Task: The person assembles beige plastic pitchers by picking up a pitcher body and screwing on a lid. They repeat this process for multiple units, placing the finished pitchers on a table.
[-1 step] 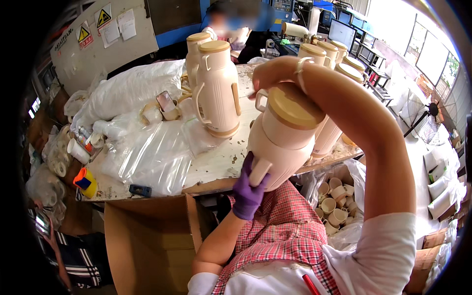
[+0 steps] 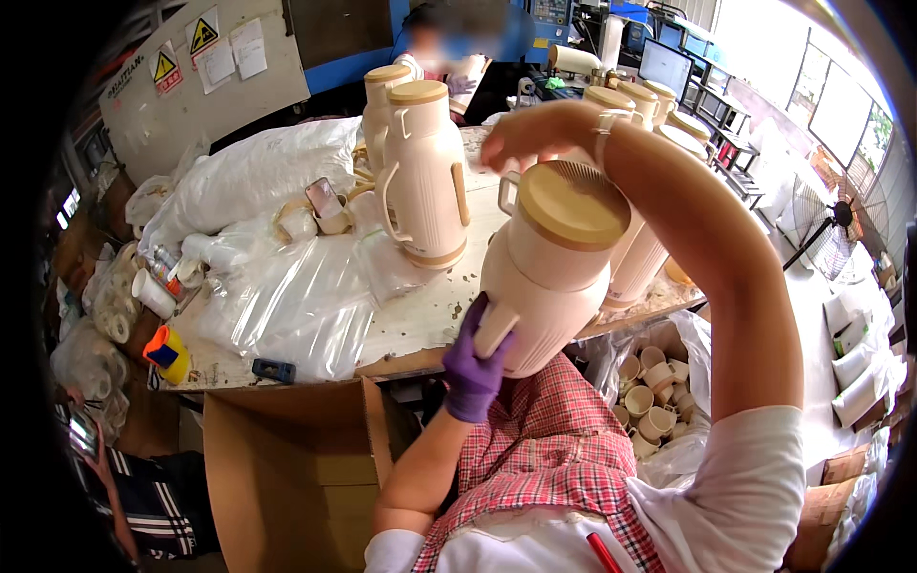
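Observation:
My left hand (image 2: 475, 368), in a purple glove, grips the handle of a cream vacuum flask (image 2: 544, 286). The flask is tilted and held in front of my apron at the table's edge. A tan cup-like lid (image 2: 575, 205) with a small handle caps it. My bare right hand (image 2: 544, 132) is raised just beyond the lid, fingers stretched out and partly hidden behind my wrist; it holds nothing I can see. Two more flasks, the nearer one (image 2: 422, 181) with a tan lid, stand upright on the table to the left.
Several more flasks (image 2: 607, 99) stand behind my right arm. Clear plastic bags (image 2: 287, 306) cover the table's left part. An open cardboard box (image 2: 277, 458) is below at left; a bag of cream cups (image 2: 657, 420) is at right. A person (image 2: 420, 62) works across the table.
My right hand has lifted slightly off the lid, uncovering more of its top. The flask and my left hand have shifted slightly left.

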Demonstrator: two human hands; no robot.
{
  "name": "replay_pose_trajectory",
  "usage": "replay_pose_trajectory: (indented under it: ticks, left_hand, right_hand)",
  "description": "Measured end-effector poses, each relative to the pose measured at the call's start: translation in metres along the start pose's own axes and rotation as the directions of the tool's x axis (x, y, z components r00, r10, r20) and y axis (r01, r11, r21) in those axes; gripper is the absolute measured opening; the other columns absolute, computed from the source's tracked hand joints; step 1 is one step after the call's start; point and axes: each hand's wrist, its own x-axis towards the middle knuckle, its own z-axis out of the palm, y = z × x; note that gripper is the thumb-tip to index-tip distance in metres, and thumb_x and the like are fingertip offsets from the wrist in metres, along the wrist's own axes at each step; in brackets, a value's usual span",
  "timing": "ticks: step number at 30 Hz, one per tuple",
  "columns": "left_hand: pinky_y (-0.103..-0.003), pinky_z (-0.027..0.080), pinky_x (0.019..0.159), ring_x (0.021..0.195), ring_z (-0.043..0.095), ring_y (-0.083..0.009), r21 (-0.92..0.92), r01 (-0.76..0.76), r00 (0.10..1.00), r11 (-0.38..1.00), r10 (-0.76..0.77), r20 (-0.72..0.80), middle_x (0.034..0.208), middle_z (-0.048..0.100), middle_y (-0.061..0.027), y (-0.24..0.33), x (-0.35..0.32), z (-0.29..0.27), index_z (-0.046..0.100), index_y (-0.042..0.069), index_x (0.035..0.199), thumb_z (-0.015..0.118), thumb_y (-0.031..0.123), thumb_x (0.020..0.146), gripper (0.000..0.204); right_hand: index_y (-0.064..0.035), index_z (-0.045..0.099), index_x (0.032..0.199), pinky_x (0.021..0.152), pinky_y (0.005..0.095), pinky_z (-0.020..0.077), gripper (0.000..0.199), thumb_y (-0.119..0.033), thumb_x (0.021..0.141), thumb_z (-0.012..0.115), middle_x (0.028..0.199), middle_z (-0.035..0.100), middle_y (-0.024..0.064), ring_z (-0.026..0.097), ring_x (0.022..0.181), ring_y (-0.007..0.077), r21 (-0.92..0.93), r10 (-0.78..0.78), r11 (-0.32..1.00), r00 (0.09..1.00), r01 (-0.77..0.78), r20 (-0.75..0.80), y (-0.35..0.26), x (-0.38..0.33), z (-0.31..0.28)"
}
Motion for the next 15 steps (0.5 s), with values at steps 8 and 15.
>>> replay_pose_trajectory:
  ticks: [8,15]
  left_hand:
    - [-0.026,0.051,0.068,0.076,0.062,-0.0098,-0.356,0.205,0.979,0.912,-0.193,0.068,0.086,0.068,-0.0029,-0.104,0.066,-0.045,0.068,-0.002,0.102,0.063,0.001,0.083,0.02]
    - [-0.029,0.052,0.072,0.078,0.063,-0.0125,-0.261,0.111,0.993,0.959,-0.12,-0.019,0.088,0.07,-0.0052,-0.12,0.065,-0.045,0.069,-0.003,0.097,0.062,0.007,0.086,0.016]
  right_hand:
    - [0.0066,0.038,0.14,0.111,0.0393,0.0313,0.113,-0.068,0.063,0.074,0.138,0.047,0.0177,0.046,0.128,0.0254,0.746,-0.701,0.16,0.607,0.646,-0.375,0.02,-0.054,0.063]
    - [-0.0033,0.035,0.142,0.111,0.0443,0.0326,0.118,-0.058,0.051,0.085,0.131,0.049,0.0116,0.045,0.127,0.0241,0.222,-0.5,0.656,0.636,0.721,-0.587,0.004,-0.097,0.131]
